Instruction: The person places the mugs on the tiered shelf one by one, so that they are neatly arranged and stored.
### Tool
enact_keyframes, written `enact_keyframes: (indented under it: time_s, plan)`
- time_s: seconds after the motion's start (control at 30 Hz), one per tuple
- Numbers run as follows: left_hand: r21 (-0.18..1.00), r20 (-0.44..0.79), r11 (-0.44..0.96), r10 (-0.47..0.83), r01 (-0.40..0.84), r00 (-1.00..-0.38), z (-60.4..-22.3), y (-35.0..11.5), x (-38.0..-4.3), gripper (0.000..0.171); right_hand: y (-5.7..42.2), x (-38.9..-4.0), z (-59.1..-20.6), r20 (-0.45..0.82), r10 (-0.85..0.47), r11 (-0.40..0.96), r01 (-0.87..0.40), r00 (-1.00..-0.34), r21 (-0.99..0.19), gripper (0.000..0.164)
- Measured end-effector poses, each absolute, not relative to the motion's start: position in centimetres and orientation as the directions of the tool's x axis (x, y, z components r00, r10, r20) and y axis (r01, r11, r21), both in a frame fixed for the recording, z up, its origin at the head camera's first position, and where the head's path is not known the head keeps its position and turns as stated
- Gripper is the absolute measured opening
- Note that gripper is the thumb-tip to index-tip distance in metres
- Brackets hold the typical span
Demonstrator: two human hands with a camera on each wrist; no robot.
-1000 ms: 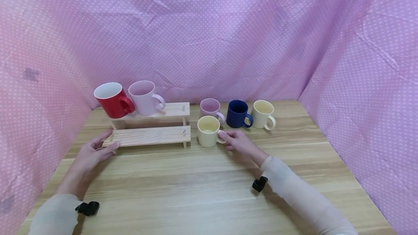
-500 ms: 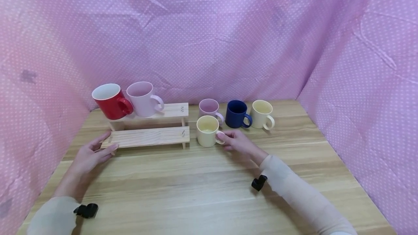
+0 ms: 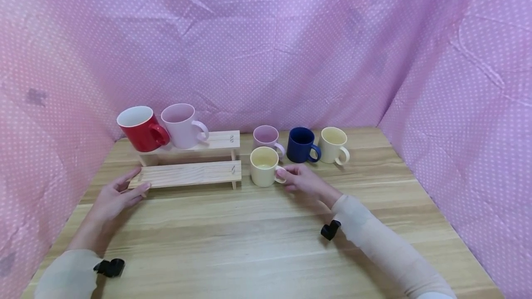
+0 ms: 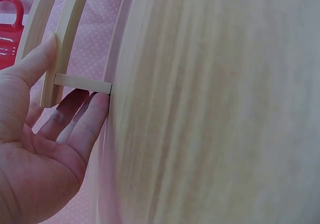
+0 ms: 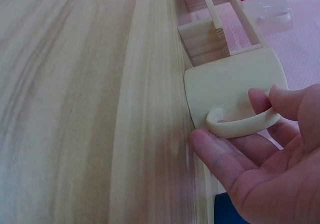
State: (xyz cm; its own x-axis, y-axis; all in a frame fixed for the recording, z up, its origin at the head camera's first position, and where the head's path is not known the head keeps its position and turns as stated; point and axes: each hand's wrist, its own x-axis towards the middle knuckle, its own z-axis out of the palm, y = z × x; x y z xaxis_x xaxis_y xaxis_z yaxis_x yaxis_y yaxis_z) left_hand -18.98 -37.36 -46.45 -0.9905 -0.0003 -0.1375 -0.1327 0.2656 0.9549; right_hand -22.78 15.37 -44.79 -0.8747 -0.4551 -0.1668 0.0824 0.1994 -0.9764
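Across the wood-grain tabletop (image 3: pixel 232 243), the outstretched left hand (image 3: pixel 114 196) gripped a low wooden shelf (image 3: pixel 187 174), frame left; the right hand (image 3: pixel 305 180) pinched a pale-yellow mug (image 3: pixel 262 176), mid-frame, by its handle (image 5: pixel 240 128).

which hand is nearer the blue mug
Right. The right hand is just in front of the blue mug, holding the nearer yellow mug; the left hand is well left of both, holding the lower wooden shelf.
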Motion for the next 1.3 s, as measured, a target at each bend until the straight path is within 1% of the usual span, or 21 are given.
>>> enact_keyframes:
  time_s: [0.27, 0.37, 0.5, 0.63, 0.83, 1.1, 1.3]
  plan:
    - [0.940, -0.143, 0.311, -0.003, -0.137, -0.990, -46.37, -37.39, -19.00, 0.087, 15.30, -22.94, -44.92, -0.142, -0.453, 0.200, 0.055, -0.880, -0.978, 0.037]
    - [0.948, -0.161, 0.276, -0.021, -0.160, -0.987, -46.41, -37.50, -18.81, 0.087, 15.20, -22.94, -44.95, -0.127, -0.468, 0.196, 0.037, -0.875, -0.980, 0.035]
    - [0.951, -0.159, 0.264, -0.028, -0.161, -0.987, -46.44, -37.63, -18.48, 0.087, 15.11, -22.96, -44.95, -0.111, -0.478, 0.192, 0.019, -0.871, -0.981, 0.034]
    - [0.944, -0.148, 0.295, -0.023, -0.148, -0.989, -46.54, -37.63, -18.40, 0.087, 15.17, -22.96, -45.02, -0.093, -0.480, 0.192, -0.001, -0.873, -0.981, 0.033]
    - [0.940, -0.147, 0.311, -0.015, -0.144, -0.989, -46.41, -37.35, -18.76, 0.088, 15.23, -22.81, -45.12, -0.083, -0.459, 0.176, 0.001, -0.885, -0.984, 0.032]
    - [0.946, -0.157, 0.284, -0.012, -0.154, -0.988, -46.64, -37.32, -18.91, 0.087, 15.07, -22.63, -45.14, -0.086, -0.438, 0.190, 0.001, -0.895, -0.982, 0.031]
    - [0.943, -0.152, 0.297, -0.012, -0.148, -0.988, -46.60, -37.41, -18.94, 0.086, 15.02, -22.25, -44.43, -0.084, -0.422, 0.179, 0.008, -0.903, -0.984, 0.030]
